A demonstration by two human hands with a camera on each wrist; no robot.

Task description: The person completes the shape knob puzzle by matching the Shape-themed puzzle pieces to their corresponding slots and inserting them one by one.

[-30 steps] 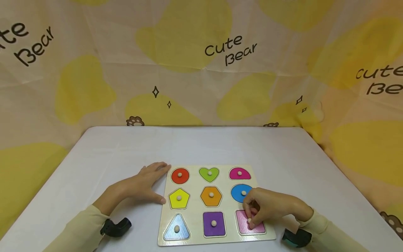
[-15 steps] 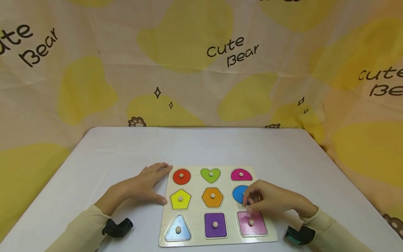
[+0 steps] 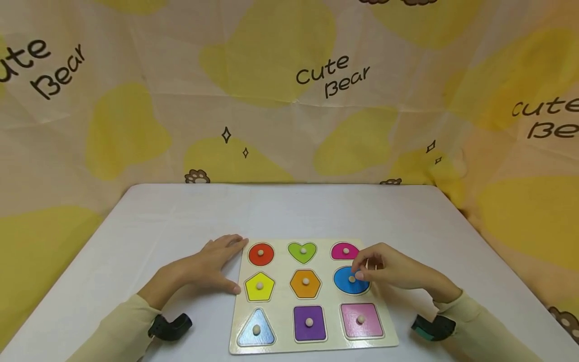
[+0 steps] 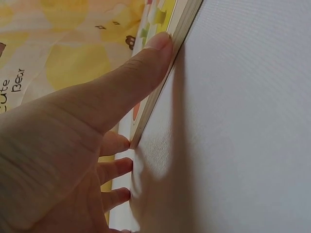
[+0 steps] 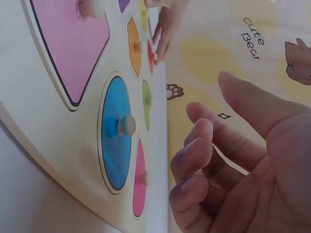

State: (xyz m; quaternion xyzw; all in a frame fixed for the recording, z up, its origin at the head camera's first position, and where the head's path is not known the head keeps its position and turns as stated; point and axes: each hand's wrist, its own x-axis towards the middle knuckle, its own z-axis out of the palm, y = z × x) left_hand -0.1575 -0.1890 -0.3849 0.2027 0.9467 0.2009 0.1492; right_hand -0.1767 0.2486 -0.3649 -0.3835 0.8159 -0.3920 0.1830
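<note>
A wooden peg puzzle board lies on the table, each piece seated in its recess. Along its left edge my left hand is spread with the thumb on the rim and the fingertips at the far left corner; the left wrist view shows the thumb on the edge. My right hand hovers over the right side, beside the blue oval. In the right wrist view its fingers are loosely bent, thumb apart, away from the oval's wooden knob. Nothing sits between them. The pink square lies nearer me.
Other pieces on the board include a red circle, a green heart, a magenta half circle, an orange hexagon and a purple square. The white table ends at a printed cloth backdrop.
My right hand has let go of the pink square's knob and moved up and away from me, to the blue oval. My left hand has stayed at the board's edge.
</note>
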